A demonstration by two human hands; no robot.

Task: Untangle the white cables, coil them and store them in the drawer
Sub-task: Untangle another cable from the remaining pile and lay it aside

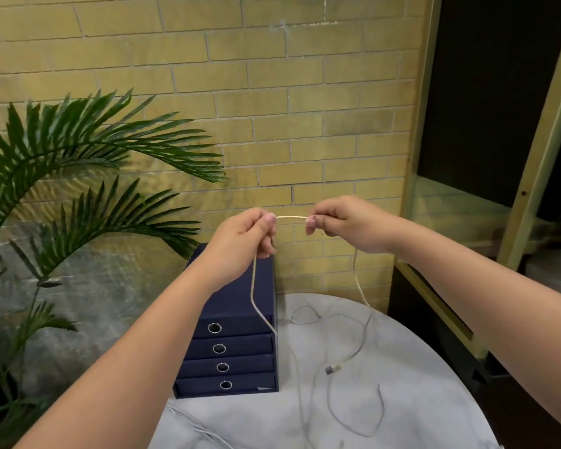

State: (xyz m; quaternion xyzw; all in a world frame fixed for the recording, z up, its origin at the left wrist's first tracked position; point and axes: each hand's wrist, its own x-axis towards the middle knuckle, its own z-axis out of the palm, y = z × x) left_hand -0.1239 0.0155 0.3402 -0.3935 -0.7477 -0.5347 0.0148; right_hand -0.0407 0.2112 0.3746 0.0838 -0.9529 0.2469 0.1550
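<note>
A round pale marble counter stood before a yellow brick wall. The left hand and right hand each pinched a thin white braided cable raised above it; its ends trailed down among other loose cables. A hard pull could tighten knots. The dark blue four-drawer box was closed, contents hidden.

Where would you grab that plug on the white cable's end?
Probably pinch the plug by its white housing, just behind the grey metal tip, coming from above: that part is thicker and stiffer than the thin cable, and its upper side lies uncovered over the table.
</note>
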